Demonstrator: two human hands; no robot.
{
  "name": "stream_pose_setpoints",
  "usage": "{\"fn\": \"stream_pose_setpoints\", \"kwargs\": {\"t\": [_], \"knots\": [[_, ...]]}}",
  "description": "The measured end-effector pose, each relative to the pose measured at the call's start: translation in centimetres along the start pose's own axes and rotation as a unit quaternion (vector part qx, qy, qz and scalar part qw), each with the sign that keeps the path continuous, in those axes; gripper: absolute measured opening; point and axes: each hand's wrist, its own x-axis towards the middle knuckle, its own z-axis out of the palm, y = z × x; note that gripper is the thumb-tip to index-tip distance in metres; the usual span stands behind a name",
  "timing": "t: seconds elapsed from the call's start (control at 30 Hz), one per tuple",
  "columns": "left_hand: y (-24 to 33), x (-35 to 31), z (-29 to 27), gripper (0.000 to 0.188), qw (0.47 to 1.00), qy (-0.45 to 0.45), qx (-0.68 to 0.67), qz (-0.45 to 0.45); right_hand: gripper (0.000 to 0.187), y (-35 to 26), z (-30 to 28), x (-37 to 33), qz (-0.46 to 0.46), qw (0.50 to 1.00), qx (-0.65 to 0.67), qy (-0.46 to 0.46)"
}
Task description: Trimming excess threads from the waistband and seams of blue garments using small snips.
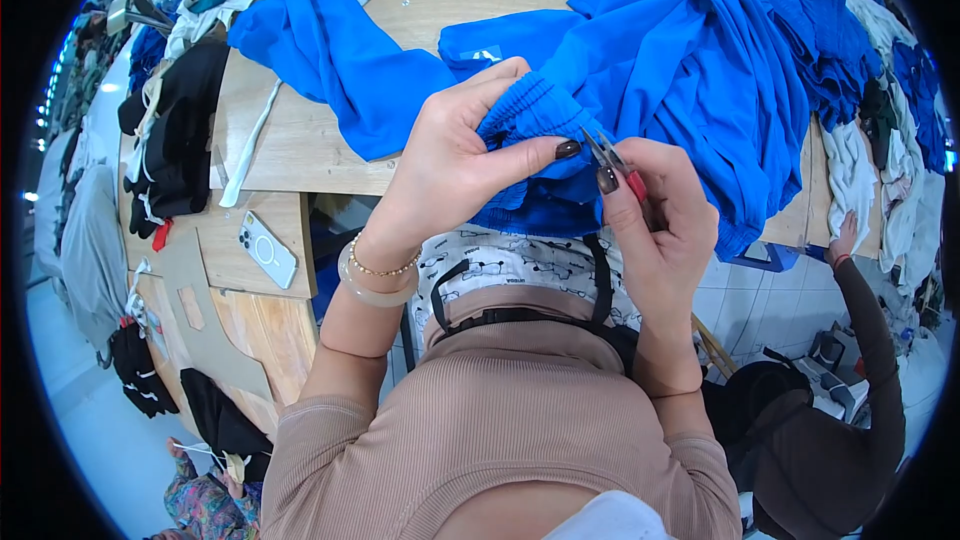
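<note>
My left hand [455, 155] pinches the gathered elastic waistband of a bright blue garment [540, 110], thumb on top of the fold. My right hand [650, 210] holds small thread snips [605, 153] with a red grip, their blades pointing at the waistband edge beside my left thumb. The garment trails away from me onto a wooden table [300, 155] and joins a big heap of blue fabric [720, 50].
A white phone [266, 249] lies on the table's left part. Black garments [180, 140] and white drawstrings [245, 155] lie at the left. White clothes [860, 180] are piled at the right, where another person's arm [865, 310] reaches up.
</note>
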Motion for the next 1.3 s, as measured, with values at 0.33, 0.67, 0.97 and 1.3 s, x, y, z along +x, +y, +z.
{"fn": "stream_pose_setpoints", "kwargs": {"t": [0.33, 0.67, 0.97, 1.3], "knots": [[0.8, 0.2, 0.8, 0.011, 0.997, 0.026, -0.067, -0.006, 0.02, -0.5, 0.0, 0.8, 0.198, 0.936, 0.289, -0.032], [0.8, 0.3, 0.9, 0.012, 1.0, -0.006, -0.006, 0.013, 0.02, -0.3, 0.1, 0.9, 0.201, 0.925, 0.32, -0.026], [0.8, 0.1, 0.6, 0.012, 0.999, 0.007, -0.048, 0.006, 0.015, -1.7, -1.4, 1.0, 0.197, 0.933, 0.298, -0.036], [0.8, 0.4, 1.0, 0.011, 0.998, 0.017, -0.055, 0.001, 0.019, -0.2, -1.0, 0.7, 0.077, 0.935, 0.345, -0.029]]}}
